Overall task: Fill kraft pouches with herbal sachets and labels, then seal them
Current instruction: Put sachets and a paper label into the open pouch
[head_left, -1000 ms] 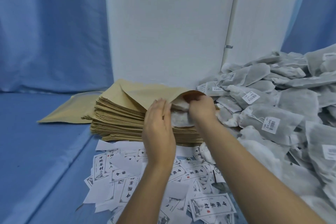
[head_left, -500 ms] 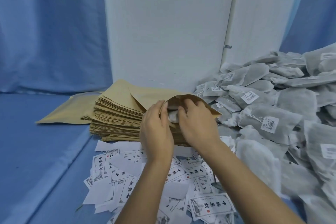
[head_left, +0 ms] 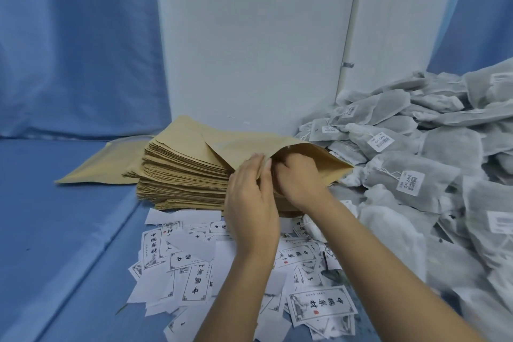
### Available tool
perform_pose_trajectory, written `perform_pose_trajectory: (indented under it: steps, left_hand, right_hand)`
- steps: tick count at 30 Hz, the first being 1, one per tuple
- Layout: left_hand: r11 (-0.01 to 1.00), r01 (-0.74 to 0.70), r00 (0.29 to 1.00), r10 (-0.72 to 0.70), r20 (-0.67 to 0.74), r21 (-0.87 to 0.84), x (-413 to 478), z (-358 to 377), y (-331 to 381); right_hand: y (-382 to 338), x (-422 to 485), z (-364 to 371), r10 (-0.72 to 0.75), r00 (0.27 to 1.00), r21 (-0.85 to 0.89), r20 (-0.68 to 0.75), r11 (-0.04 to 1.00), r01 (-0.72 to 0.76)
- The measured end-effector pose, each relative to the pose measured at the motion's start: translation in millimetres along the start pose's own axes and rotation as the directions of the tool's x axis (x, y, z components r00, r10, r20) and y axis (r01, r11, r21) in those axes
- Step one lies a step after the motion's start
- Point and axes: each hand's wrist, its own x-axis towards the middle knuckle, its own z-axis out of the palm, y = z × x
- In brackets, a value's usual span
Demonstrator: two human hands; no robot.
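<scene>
Pinching kraft pouch (head_left: 329,164) lip w/ L hand (head_left: 249,200), R hand (head_left: 299,180) curled inside mouth, grip hidden

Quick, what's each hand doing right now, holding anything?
Left hand: pinches the lip of the kraft pouch.
Right hand: fingers curled inside the pouch mouth; what it holds cannot be told.

"中國藥材" on paper labels (head_left: 323,308); barcode tags (head_left: 381,141) on sachets (head_left: 388,172), print illegible
</scene>
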Motion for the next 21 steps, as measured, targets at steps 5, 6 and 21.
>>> perform_pose_trajectory:
  steps: [5,6,21]
  left_hand:
    - [0.993,0.117,0.990,-0.118,0.081,0.016,14,4,1]
    - [0.990,0.138,0.987,-0.137,0.086,-0.008,14,4,0]
    - [0.962,0.238,0.966,-0.220,0.138,-0.136,3,9,7]
  right_hand:
    - [23,-50,-1,0.026,0.911,0.153,-0.412,0.987,0.041]
    - [30,-57,-1,0.068,0.903,0.141,-0.424,0.990,-0.009]
    - [92,-68,-13,0.235,0.860,-0.378,-0.453,0.823,-0.424]
